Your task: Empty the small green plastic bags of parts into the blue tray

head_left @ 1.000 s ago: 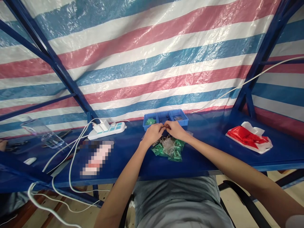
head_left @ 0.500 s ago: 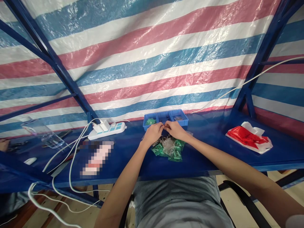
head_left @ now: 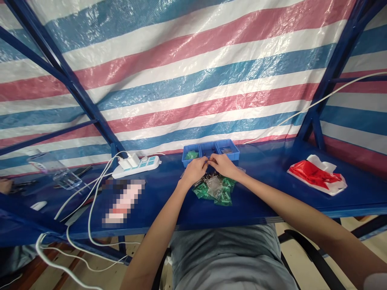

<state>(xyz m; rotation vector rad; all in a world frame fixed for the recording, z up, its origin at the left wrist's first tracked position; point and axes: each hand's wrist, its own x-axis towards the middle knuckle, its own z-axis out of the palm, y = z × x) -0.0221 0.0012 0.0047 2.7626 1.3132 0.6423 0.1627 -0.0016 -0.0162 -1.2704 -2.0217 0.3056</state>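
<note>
My left hand [head_left: 196, 170] and my right hand [head_left: 223, 165] meet at the fingertips just in front of a blue divided bin [head_left: 231, 155]. Both are closed in a pinch, and whatever lies between the fingers is too small to make out. Green pieces [head_left: 192, 154] fill the bin's left compartment; small items lie in the other two. Below my hands, a pile of green packets [head_left: 225, 196] rests on the blue table, with a clear bag [head_left: 214, 186] of small parts on top and dark metallic bits partly hidden behind it.
A white power strip [head_left: 136, 166] with plugs and cables stands left of the bin. Farther left are a clear bottle [head_left: 65, 176] and another person's hand [head_left: 5, 185]. A blurred pink object [head_left: 123, 201] lies nearer. A red and white plastic bag [head_left: 317, 175] sits right.
</note>
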